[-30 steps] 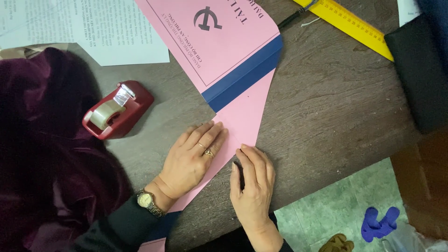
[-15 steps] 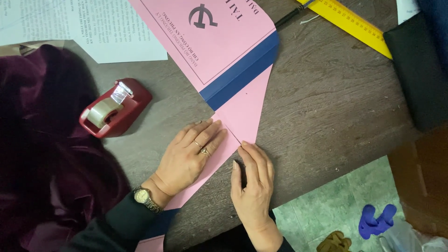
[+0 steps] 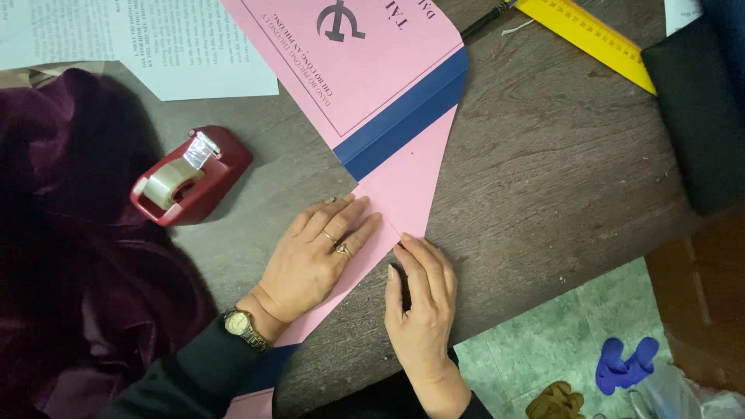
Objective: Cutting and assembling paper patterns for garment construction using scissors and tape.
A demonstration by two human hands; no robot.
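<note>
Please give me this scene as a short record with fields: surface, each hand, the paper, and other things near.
surface: brown wooden table
left hand: palm down, flat on the pink folder flap; rings on fingers, watch on wrist
right hand: fingertips pressing the flap's edge
folder: pink cover with dark blue spine strip
near left hand: red tape dispenser
far edge: yellow ruler, white printed sheets
left side: dark red velvet cloth

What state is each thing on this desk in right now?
Pink paper folder with blue spine: open, flap folded.
Left hand: flat on the flap.
Right hand: fingertips on the flap's edge.
Red tape dispenser: upright, loaded.
Yellow plastic ruler: lying flat.
</note>
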